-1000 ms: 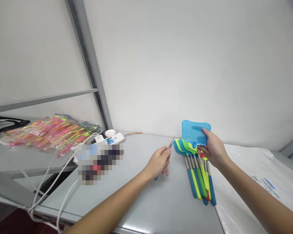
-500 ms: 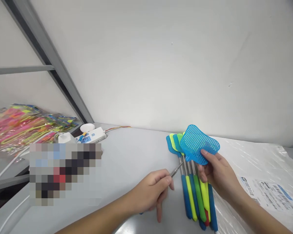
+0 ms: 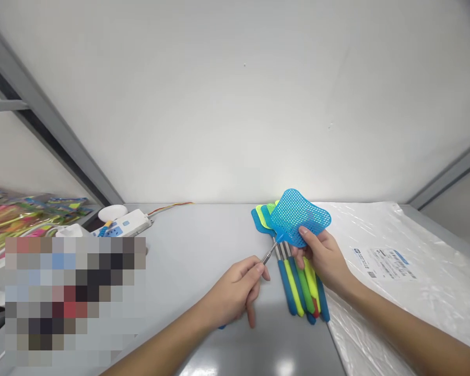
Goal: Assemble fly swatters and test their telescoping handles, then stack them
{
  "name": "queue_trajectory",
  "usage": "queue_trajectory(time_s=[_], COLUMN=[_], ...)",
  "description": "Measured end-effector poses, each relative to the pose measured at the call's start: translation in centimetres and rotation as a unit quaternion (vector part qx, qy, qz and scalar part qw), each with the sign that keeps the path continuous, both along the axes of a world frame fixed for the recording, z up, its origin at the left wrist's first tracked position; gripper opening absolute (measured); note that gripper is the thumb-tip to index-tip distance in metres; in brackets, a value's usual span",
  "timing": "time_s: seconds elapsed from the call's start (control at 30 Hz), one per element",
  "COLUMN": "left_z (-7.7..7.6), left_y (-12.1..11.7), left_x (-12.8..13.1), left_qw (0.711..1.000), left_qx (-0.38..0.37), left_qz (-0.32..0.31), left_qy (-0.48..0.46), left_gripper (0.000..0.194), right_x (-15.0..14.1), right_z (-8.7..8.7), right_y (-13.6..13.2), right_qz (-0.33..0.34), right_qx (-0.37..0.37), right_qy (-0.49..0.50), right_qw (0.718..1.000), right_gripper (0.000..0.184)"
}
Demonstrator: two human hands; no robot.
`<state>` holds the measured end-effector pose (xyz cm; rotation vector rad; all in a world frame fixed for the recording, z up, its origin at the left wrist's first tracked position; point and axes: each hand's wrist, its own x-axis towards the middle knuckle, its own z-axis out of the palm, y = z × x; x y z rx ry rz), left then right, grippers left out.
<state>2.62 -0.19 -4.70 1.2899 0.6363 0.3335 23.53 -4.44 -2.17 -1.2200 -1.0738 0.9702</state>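
Note:
My right hand [image 3: 320, 254] pinches the edge of a blue perforated fly swatter head [image 3: 293, 213] between thumb and fingers. In my left hand [image 3: 241, 290] is a thin metal rod [image 3: 271, 252], gripped near its upper end, whose tip meets the neck of the blue head. A bit of blue shows under my left wrist, probably the rod's handle. Below the held head lies a row of fly swatters [image 3: 288, 282] with blue, yellow and green grips and metal shafts, their heads fanned toward the wall. The blue head and my right hand cover some of them.
A white plastic package [image 3: 360, 224] with a printed label [image 3: 386, 265] lies on the grey table [image 3: 188, 235] at the right. At the left are a white power strip [image 3: 131, 223], a white round object [image 3: 113, 213], a blurred-out patch, and colourful bagged goods [image 3: 43, 209].
The metal rod's tip, apart from the blue head before, now meets its neck. My view has turned somewhat to the right.

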Motion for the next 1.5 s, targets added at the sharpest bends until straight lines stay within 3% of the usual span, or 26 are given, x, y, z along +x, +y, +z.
queue_trajectory(time_s=[0.17,0.47,0.63,0.83,1.1,1.33,1.5], left_z=[0.1,-1.2,-0.4,0.7,0.9,1.1,1.7], left_y=[-0.2,-0.2,-0.1,0.4,0.3,0.1,0.1], left_x=[-0.1,-0.3,-0.5,-0.4,-0.8,-1.2,-1.2], left_qw=[1.0,1.0,0.997,0.995,0.992,0.975,0.962], left_qx=[0.018,0.006,-0.027,-0.051,-0.048,-0.162,-0.214], left_qz=[-0.015,-0.023,-0.068,-0.085,-0.11,-0.136,-0.151], left_qy=[0.006,0.02,0.016,-0.031,-0.028,-0.071,-0.08], left_gripper=[0.035,0.032,0.03,0.028,0.037,0.033,0.032], right_x=[0.3,1.2,1.5,1.7,1.8,1.7,1.5], right_z=[-0.2,0.1,0.5,-0.2,-0.5,-0.6,-0.1], right_y=[-0.4,-0.4,-0.4,-0.9,-1.8,-1.9,-2.2], right_qz=[0.008,0.044,0.079,0.072,0.153,0.191,0.178], right_qx=[0.009,-0.027,-0.065,-0.104,-0.136,-0.133,-0.131], right_qy=[0.017,-0.009,0.017,0.047,0.07,0.068,0.051], right_qw=[1.0,0.999,0.995,0.991,0.976,0.97,0.974], right_gripper=[0.042,0.044,0.043,0.046,0.055,0.056,0.055])
